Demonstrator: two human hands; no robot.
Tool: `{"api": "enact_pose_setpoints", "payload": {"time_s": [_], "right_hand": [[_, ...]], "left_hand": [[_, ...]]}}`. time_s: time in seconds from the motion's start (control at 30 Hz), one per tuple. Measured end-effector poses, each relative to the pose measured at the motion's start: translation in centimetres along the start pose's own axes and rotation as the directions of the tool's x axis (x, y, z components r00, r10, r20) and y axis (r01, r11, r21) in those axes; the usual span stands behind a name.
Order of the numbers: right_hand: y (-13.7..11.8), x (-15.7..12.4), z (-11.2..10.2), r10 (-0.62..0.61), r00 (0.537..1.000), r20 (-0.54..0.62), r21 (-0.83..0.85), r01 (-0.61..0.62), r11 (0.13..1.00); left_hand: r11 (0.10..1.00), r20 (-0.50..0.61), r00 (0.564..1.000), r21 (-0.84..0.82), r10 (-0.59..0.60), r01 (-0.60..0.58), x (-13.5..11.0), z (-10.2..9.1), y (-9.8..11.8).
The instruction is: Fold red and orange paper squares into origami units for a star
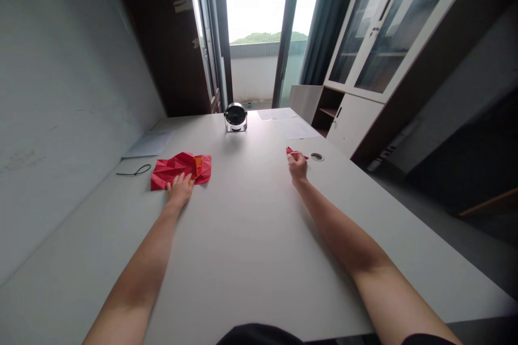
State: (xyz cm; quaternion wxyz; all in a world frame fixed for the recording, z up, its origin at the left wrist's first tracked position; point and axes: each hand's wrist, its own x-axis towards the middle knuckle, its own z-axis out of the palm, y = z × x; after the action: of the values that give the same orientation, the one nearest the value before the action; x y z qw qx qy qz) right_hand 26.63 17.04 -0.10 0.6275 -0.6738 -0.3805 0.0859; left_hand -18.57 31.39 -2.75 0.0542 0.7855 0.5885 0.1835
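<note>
On the left of the white table lies a creased sheet of red paper (pixel 178 164) with a small orange-yellow patch (pixel 198 163) at its right part. My left hand (pixel 181 187) rests on the paper's near edge, its fingers spread over it. Farther right, my right hand (pixel 298 164) is closed in a pinch on a small folded piece of red paper (pixel 288 150), whose red tip shows above the fingers. The fingers cover most of that piece. Just right of this hand, a roll of tape (pixel 317 157) lies flat on the table.
A round black device on a metal stand (pixel 235 116) stands at the table's far end. A black cable loop (pixel 140 170) and pale sheets (pixel 149 144) lie by the left wall. More sheets (pixel 301 129) lie far right, near a white cabinet (pixel 358 124).
</note>
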Motion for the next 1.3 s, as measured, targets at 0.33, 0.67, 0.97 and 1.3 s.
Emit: {"api": "enact_pose_setpoints", "payload": {"time_s": [0.33,0.67,0.97,1.3], "right_hand": [[5.3,4.7,-4.5,0.012,0.981,-0.192,-0.474,-0.103,0.875],[5.1,3.4,-0.7,-0.104,0.986,0.131,-0.594,0.162,0.788],[-1.8,-7.3,6.4,-0.476,0.551,0.686,-0.118,0.729,0.674],[-3.8,-9.8,6.8,-0.478,0.530,0.700,-0.024,0.687,0.726]], "left_hand": [[0.980,-0.250,0.949,-0.003,0.193,-0.200,-1.3,-1.3,4.0],[0.814,-0.117,0.819,-0.100,0.561,-0.572,-4.4,0.4,12.1],[0.822,-0.242,0.850,-0.235,0.468,-0.519,-4.7,-0.8,11.2],[0.814,-0.145,0.834,-0.182,0.533,-0.552,-4.9,-0.5,10.6]]}}
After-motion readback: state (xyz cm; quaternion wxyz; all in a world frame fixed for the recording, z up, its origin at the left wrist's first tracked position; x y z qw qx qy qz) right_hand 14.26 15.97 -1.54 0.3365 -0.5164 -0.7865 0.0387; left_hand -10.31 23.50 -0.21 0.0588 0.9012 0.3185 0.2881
